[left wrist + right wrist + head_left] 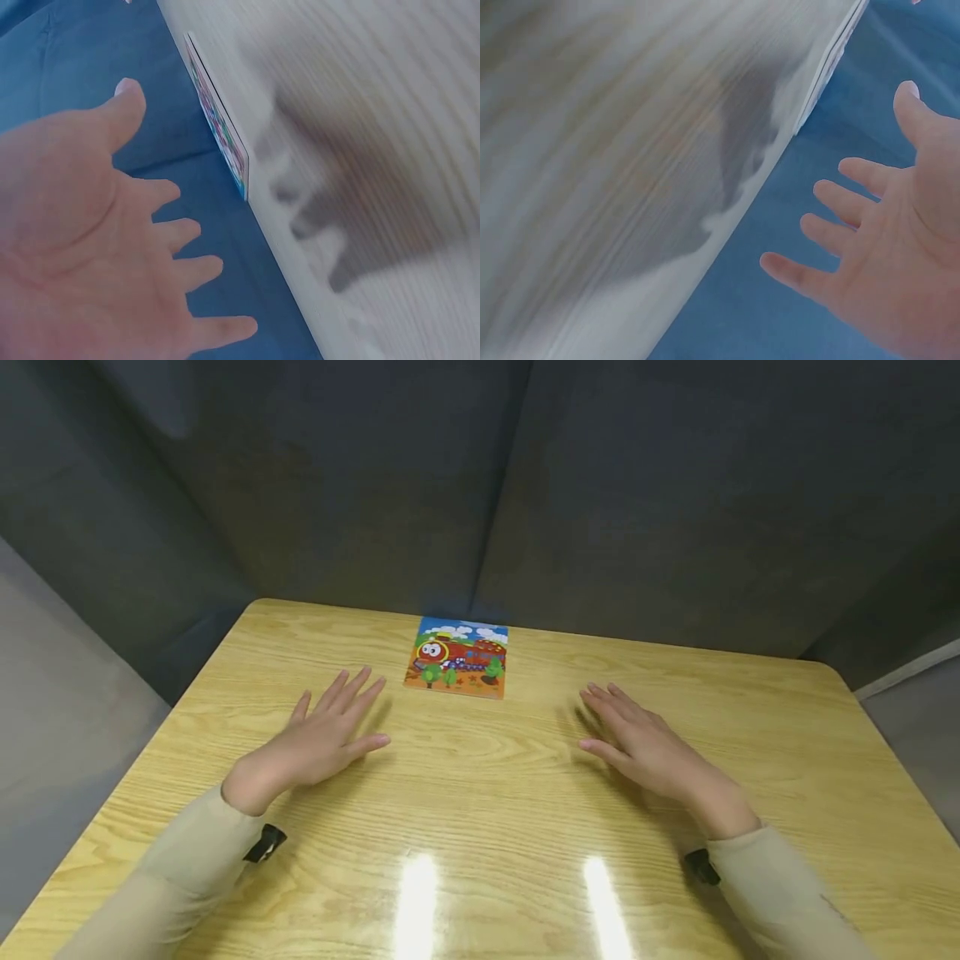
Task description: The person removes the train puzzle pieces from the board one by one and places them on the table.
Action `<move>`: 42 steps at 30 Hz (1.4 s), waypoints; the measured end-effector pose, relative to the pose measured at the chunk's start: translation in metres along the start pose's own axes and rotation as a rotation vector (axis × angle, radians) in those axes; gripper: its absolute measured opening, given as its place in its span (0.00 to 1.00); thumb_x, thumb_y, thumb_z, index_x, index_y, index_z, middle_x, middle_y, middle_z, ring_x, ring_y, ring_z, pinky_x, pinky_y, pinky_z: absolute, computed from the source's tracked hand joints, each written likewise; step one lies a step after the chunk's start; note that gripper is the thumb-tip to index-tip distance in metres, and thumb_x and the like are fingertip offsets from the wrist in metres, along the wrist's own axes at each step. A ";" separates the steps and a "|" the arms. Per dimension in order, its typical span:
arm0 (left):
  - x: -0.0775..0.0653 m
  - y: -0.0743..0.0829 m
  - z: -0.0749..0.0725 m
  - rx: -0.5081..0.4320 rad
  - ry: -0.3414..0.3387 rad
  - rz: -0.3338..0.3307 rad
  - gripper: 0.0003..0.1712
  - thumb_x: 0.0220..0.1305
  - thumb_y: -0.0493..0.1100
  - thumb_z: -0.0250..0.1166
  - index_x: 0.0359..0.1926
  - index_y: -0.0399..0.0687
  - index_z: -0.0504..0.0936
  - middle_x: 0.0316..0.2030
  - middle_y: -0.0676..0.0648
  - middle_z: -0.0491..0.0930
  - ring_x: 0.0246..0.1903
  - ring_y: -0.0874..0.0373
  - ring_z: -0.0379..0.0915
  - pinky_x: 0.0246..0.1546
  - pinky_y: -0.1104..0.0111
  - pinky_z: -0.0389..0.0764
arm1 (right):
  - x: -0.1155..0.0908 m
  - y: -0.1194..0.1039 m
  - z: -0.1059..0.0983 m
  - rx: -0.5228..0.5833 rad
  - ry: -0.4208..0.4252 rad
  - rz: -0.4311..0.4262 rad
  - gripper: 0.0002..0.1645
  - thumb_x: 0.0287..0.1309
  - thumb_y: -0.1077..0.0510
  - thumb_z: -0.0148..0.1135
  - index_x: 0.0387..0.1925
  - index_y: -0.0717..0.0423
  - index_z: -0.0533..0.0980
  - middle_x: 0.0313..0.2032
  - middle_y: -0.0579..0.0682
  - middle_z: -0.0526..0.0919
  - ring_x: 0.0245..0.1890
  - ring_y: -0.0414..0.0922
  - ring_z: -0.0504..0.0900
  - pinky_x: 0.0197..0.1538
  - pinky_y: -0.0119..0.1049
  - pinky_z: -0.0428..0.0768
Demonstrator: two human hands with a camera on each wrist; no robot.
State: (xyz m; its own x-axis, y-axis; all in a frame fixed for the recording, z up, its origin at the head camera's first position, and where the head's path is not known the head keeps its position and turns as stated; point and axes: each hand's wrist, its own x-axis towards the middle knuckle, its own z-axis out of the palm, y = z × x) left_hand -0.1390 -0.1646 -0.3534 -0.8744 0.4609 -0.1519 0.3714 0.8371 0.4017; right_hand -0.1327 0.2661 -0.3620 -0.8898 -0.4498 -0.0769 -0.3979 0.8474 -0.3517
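A square picture board [457, 657] with a cartoon red train, trees and clouds lies flat at the far edge of the table. My left hand [318, 743] hovers over the table, nearer the viewer and left of the board, fingers spread. On the other side, my right hand [648, 743] is held above the wood with its fingers extended. Neither hand touches the board. From the left wrist, the board [217, 120] appears at a steep slant beyond the thumb. In the right wrist view only a thin edge of the board [826, 79] shows.
The wooden table [480, 793] has rounded far corners and two bright light reflections near the front. Dark cloth [637, 510] hangs behind its far edge. A dark band [265, 843] is at the left wrist, another [702, 867] at the right.
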 end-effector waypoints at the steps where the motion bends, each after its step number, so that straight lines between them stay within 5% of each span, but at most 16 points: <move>1: 0.003 0.001 0.001 -0.007 -0.009 0.001 0.45 0.73 0.62 0.50 0.79 0.53 0.40 0.77 0.45 0.31 0.75 0.41 0.24 0.63 0.32 0.32 | 0.003 -0.001 0.001 -0.001 -0.006 -0.001 0.45 0.70 0.34 0.47 0.78 0.50 0.48 0.77 0.52 0.46 0.76 0.56 0.41 0.65 0.70 0.50; 10: 0.037 0.006 0.000 -0.022 -0.077 0.013 0.44 0.74 0.61 0.48 0.79 0.48 0.39 0.77 0.43 0.32 0.75 0.41 0.27 0.64 0.31 0.36 | 0.037 -0.004 0.006 0.052 -0.048 -0.010 0.46 0.70 0.33 0.46 0.78 0.50 0.47 0.77 0.51 0.44 0.76 0.56 0.40 0.67 0.67 0.49; 15: 0.070 -0.003 -0.003 -0.012 -0.093 0.017 0.41 0.77 0.57 0.44 0.78 0.51 0.34 0.77 0.45 0.29 0.75 0.42 0.26 0.63 0.30 0.38 | 0.068 -0.006 0.010 0.102 -0.093 -0.004 0.46 0.70 0.34 0.46 0.78 0.50 0.45 0.77 0.51 0.42 0.76 0.55 0.39 0.68 0.68 0.46; 24: 0.113 -0.019 -0.006 -0.043 -0.152 0.023 0.43 0.76 0.51 0.51 0.78 0.45 0.36 0.77 0.43 0.33 0.74 0.40 0.28 0.63 0.30 0.38 | 0.123 -0.010 0.021 0.101 -0.132 0.019 0.51 0.68 0.36 0.52 0.78 0.54 0.42 0.77 0.55 0.41 0.76 0.54 0.38 0.68 0.67 0.44; 42: 0.130 -0.026 -0.015 -0.063 -0.305 0.027 0.45 0.74 0.55 0.53 0.78 0.47 0.38 0.77 0.44 0.30 0.74 0.42 0.21 0.65 0.34 0.31 | 0.153 -0.017 0.024 0.041 -0.211 0.009 0.55 0.64 0.32 0.55 0.78 0.52 0.41 0.78 0.50 0.38 0.76 0.52 0.36 0.69 0.65 0.40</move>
State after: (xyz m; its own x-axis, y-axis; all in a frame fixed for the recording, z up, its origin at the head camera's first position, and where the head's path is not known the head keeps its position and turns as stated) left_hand -0.2671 -0.1308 -0.3705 -0.7265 0.5581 -0.4008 0.3651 0.8077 0.4629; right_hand -0.2565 0.1763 -0.3905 -0.8251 -0.4950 -0.2723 -0.3770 0.8414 -0.3872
